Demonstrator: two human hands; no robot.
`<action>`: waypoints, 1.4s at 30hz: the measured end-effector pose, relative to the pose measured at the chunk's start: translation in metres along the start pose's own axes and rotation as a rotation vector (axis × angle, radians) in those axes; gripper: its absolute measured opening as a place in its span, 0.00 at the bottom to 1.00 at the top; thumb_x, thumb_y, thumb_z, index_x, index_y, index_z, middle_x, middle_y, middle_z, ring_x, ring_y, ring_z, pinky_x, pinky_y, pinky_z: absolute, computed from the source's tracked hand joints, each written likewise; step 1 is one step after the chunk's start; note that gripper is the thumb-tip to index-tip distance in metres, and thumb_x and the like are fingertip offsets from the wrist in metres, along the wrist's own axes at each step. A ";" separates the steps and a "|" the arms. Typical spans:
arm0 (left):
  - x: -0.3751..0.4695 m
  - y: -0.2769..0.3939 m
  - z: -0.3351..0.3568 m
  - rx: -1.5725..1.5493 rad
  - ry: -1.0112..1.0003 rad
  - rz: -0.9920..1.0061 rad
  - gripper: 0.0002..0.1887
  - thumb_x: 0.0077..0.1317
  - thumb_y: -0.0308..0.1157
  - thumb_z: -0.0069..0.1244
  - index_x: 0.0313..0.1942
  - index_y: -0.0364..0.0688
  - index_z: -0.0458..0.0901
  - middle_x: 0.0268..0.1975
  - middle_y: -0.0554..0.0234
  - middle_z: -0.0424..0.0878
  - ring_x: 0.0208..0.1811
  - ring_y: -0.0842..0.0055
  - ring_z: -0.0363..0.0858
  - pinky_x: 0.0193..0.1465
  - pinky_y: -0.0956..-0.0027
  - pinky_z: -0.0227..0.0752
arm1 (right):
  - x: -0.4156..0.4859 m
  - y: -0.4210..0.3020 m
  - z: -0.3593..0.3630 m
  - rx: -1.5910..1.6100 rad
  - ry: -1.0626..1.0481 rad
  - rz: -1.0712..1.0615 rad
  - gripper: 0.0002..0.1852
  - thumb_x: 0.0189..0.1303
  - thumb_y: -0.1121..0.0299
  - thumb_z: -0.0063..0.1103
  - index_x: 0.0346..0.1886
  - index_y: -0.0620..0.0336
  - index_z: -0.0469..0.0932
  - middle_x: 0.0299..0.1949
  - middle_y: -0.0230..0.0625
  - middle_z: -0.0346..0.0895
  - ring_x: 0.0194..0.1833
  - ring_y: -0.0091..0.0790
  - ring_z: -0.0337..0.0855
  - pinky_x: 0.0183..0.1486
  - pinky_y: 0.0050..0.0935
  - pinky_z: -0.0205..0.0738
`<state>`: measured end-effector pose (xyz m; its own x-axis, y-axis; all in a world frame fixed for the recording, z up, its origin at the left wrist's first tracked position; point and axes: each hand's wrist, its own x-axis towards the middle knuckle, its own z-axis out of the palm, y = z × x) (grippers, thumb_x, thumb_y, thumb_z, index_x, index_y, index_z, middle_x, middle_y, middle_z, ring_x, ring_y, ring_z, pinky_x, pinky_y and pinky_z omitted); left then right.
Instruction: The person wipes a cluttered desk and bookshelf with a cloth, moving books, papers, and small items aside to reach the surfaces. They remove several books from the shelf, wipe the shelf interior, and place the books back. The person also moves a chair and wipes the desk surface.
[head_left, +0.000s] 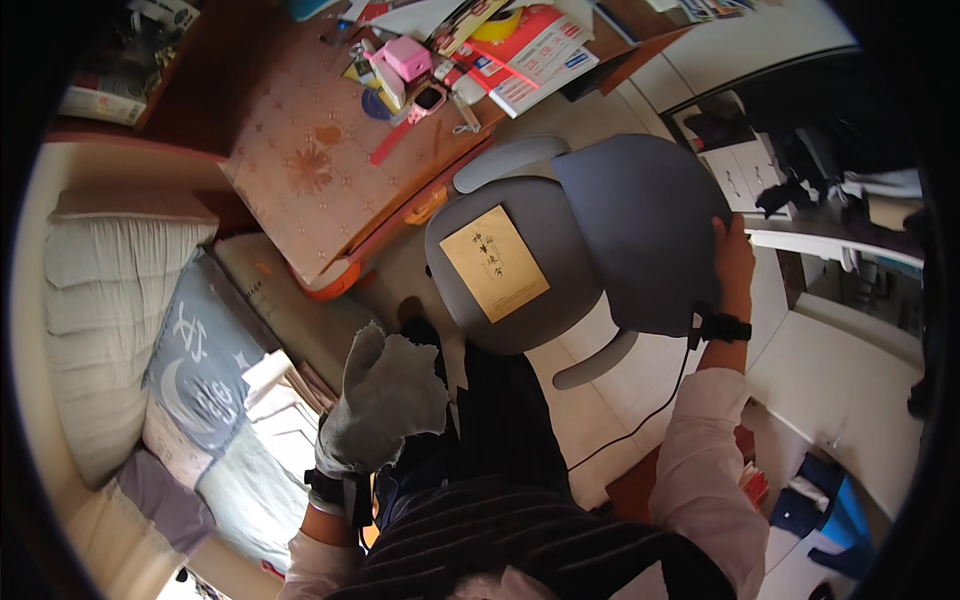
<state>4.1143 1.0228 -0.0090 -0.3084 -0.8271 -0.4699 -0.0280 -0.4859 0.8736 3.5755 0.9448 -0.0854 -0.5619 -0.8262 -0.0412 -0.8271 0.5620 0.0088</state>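
Observation:
My right hand (733, 259) grips the outer edge of the grey backrest (645, 225) of an office chair, right of centre. On the chair's seat (555, 292) lies a tan booklet (495, 262) with dark characters on its cover. My left hand (386, 397), at lower centre-left, is covered by a grey cloth with ragged edges, like a mitt or rag; its fingers are hidden, so its grip cannot be told. Both wrists bear dark straps with small devices, and a black cable runs from the right one.
A patterned desk (330, 172) holds a pink smartwatch (429, 99), a pink box (407, 58) and red-and-white papers (525, 60). Cushions (202, 360) fill the left side. White cabinets (840, 382) stand at the right. The black cable (637, 427) hangs beside the chair's armrest (596, 361).

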 end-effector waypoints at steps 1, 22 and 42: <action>0.002 0.005 -0.013 0.391 -0.088 0.155 0.13 0.60 0.30 0.54 0.47 0.48 0.79 0.50 0.66 0.81 0.57 0.69 0.76 0.70 0.57 0.60 | -0.008 0.005 0.000 0.006 0.020 0.026 0.24 0.71 0.46 0.45 0.55 0.58 0.66 0.42 0.59 0.81 0.45 0.65 0.80 0.46 0.56 0.74; 0.006 0.121 -0.143 1.576 -0.383 0.910 0.28 0.27 0.33 0.66 0.36 0.58 0.80 0.47 0.72 0.76 0.53 0.68 0.73 0.65 0.56 0.63 | -0.259 0.043 0.024 0.309 0.042 0.633 0.37 0.66 0.65 0.53 0.75 0.48 0.47 0.52 0.60 0.78 0.53 0.60 0.80 0.55 0.48 0.74; -0.028 0.128 -0.205 1.549 -0.184 0.806 0.19 0.38 0.34 0.58 0.35 0.59 0.79 0.45 0.73 0.78 0.56 0.68 0.73 0.63 0.55 0.61 | -0.238 0.070 0.052 0.187 0.061 0.645 0.35 0.64 0.65 0.53 0.73 0.43 0.50 0.48 0.59 0.80 0.50 0.62 0.81 0.51 0.52 0.75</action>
<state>4.3146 0.9262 0.0898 -0.7909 -0.6114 0.0256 -0.5926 0.7757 0.2171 3.6523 1.1829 -0.1267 -0.9469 -0.3203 -0.0289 -0.3118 0.9364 -0.1612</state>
